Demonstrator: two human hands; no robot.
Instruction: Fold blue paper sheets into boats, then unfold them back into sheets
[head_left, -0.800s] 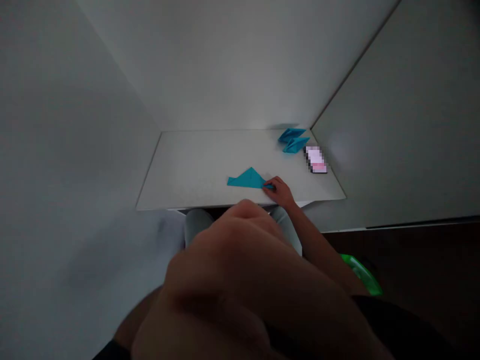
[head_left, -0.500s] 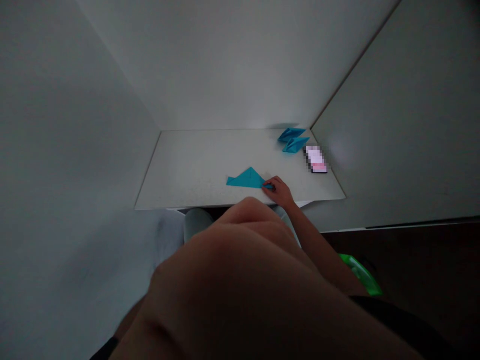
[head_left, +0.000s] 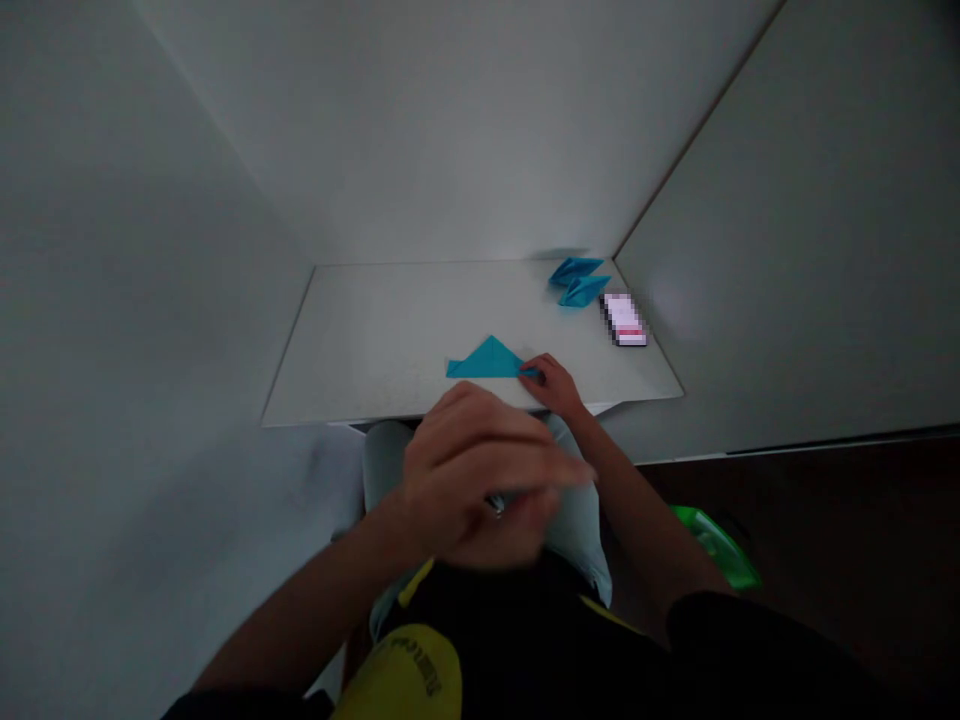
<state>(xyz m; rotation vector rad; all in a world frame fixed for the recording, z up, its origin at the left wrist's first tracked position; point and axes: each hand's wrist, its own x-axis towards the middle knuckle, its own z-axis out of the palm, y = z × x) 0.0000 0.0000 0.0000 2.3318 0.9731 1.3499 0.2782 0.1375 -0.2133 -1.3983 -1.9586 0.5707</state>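
Note:
A folded sheet of blue paper lies flat on the white table near its front edge, with a raised triangular peak in the middle and a narrow strip out to each side. My right hand pinches the strip at its right end between thumb and fingers. Held up close to the camera, above my lap, is my left hand, slightly blurred. Its fingers point right with a gap between them and the thumb, and nothing shows in them. It is apart from the paper.
Two folded blue paper shapes stand at the table's back right. A phone with a lit, pixelated screen lies beside them. Walls border the white table at the back and right. Something green is low on the right.
My left hand has drawn away from the lens, where it filled the lower view, and its fingers now show. The right hand keeps its hold on the paper. The view has shifted slightly.

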